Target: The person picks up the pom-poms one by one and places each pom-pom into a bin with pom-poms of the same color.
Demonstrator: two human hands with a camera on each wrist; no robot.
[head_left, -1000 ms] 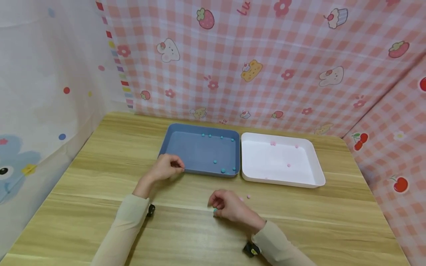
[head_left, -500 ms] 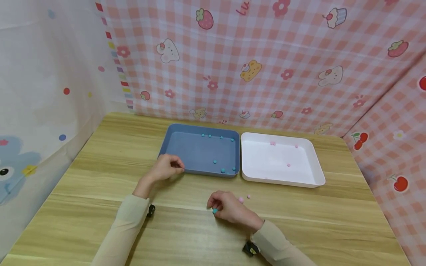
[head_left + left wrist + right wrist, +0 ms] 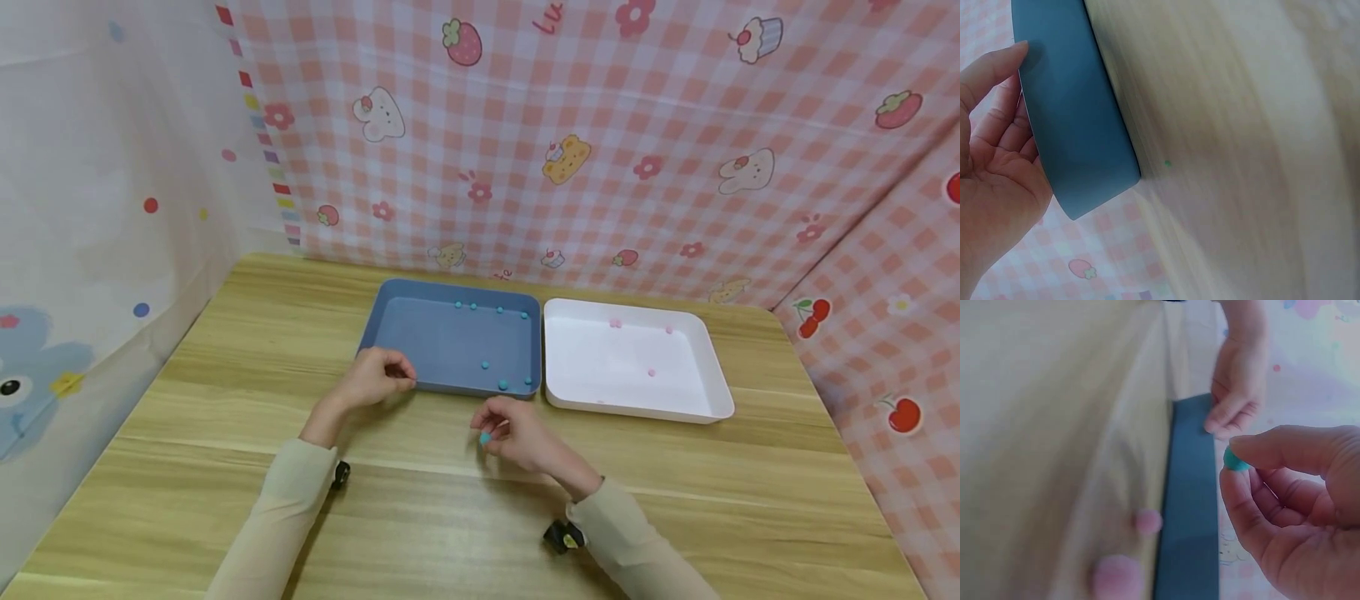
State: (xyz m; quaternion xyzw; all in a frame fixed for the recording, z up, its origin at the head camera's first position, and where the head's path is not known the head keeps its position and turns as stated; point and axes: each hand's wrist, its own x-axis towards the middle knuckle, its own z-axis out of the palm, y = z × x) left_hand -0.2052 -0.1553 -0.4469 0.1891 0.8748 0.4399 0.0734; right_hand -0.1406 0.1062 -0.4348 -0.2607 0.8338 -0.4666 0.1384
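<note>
My left hand [image 3: 367, 381] pinches the near-left rim of a shallow blue tray [image 3: 450, 387]. In the left wrist view the thumb lies on the outside of the tray wall [image 3: 1075, 119] and the fingers are behind it. A small teal pompom [image 3: 1232, 461] sits pinched between thumb and forefinger of my right hand [image 3: 521, 435], which is just in front of the tray's near-right corner. Inside the tray, several teal pompoms [image 3: 485, 365] lie along the far side and toward the right. Two pink pompoms [image 3: 1117, 577] show near the right hand in the right wrist view.
To the right of the blue tray, a white tray [image 3: 637, 410] stands close beside it and has several pink pompoms [image 3: 651, 372] in it. Both rest on a wood-grain table [image 3: 420, 533]. A pink checked cloth [image 3: 495, 233] hangs behind the table.
My right hand has lifted the teal pompom and carried it toward the blue tray, covering the pink pompoms on the table in the head view. The left hand has stayed at the rim.
</note>
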